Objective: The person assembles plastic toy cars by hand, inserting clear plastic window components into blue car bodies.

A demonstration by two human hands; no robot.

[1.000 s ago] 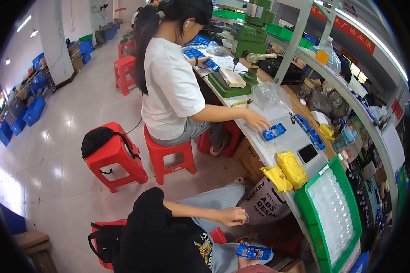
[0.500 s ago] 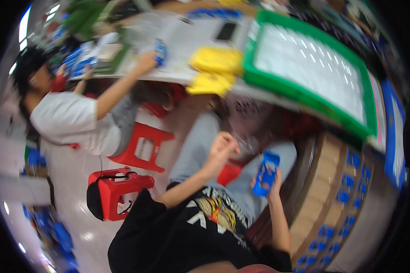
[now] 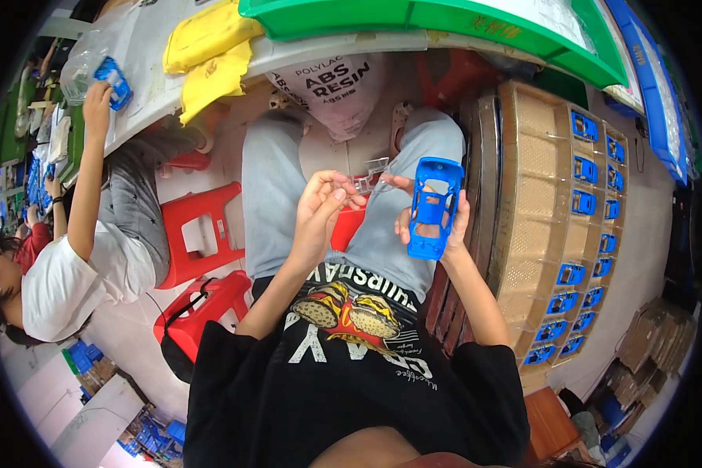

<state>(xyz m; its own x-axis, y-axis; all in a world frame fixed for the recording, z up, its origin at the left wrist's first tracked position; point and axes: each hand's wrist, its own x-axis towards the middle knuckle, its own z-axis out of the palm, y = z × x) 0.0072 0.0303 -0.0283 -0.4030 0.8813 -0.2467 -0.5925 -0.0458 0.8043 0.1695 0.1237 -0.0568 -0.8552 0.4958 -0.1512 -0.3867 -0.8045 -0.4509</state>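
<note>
**Blue car shell and clear insert held over the lap**

Since half a second ago the view has been tipped further down and has sharpened: the blue toy car shell (image 3: 434,207), then held low beside the right knee, has been raised to the middle of the lap, and the left hand (image 3: 320,214) has been brought close to it. The shell is gripped upright in the right hand (image 3: 437,226), fingers closed around its lower half, its hollow underside turned toward the camera. A small clear plastic piece (image 3: 369,176) is pinched at its edge between the thumb and fingertips of the left hand, just beside the shell's upper end; whether the two parts touch cannot be told.

The shell is judged light, stiff and thin-walled, best held by its long sides rather than by the narrow window pillars, which could bend or snap. The clear piece appears lighter still, smooth and easily dropped or smudged, so its rim is the sensible place to hold it.

To the right, cardboard trays (image 3: 538,195) stacked with more blue shells are seen. At the bench (image 3: 144,47) a co-worker's hand (image 3: 97,97) rests by another blue part (image 3: 113,78), near yellow cloths (image 3: 207,47) and a green tray (image 3: 444,23).
</note>
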